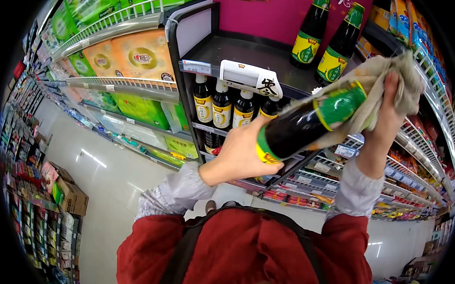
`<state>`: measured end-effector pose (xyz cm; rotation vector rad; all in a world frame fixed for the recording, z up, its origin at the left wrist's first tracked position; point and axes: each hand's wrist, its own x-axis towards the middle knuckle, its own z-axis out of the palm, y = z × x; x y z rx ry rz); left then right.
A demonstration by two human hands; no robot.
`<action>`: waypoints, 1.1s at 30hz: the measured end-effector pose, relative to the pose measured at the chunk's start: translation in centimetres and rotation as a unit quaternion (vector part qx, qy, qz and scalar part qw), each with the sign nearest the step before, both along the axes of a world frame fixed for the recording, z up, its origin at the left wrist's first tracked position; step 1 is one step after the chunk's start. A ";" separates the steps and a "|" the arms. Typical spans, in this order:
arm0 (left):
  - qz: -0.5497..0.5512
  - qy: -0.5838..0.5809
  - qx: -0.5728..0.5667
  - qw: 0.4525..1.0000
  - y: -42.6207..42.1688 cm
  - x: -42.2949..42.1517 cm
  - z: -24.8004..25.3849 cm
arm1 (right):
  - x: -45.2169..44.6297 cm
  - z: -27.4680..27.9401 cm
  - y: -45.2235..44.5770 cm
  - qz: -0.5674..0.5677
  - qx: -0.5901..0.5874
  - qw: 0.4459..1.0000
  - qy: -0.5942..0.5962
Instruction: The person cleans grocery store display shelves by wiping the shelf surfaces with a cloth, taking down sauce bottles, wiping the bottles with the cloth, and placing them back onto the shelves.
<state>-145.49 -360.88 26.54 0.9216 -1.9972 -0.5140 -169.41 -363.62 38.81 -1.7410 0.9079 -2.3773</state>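
My left hand [243,154] is wrapped around the lower part of a dark glass sauce bottle [295,132] with a green and yellow neck wrap. The bottle is tilted, its neck pointing up and to the right. A greyish cloth [358,95] lies over and behind the neck end, and my right hand [389,101] grips it there; the bottle's cap is hidden. Two similar sauce bottles [306,36] stand upright on the dark top shelf [249,56] just beyond.
Below the top shelf stands a row of dark bottles with yellow labels [221,109], behind a white sign [250,78]. Tissue packs [139,57] fill racks at left. Wire-fronted shelves [421,90] curve around on the right. Cartons [71,195] sit by the aisle floor [103,181].
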 end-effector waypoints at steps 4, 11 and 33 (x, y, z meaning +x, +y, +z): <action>-0.019 0.103 0.004 0.994 -0.8 4.1 -1.9 | -0.9 3.3 -4.4 -0.010 -0.004 0.974 0.225; 0.040 0.240 0.094 0.965 -0.4 12.0 -4.7 | 3.5 0.4 -12.6 -0.157 0.297 0.785 0.521; 0.080 0.348 0.189 0.915 -5.0 24.3 -10.8 | 13.5 -0.5 -20.5 -0.154 0.568 0.559 0.583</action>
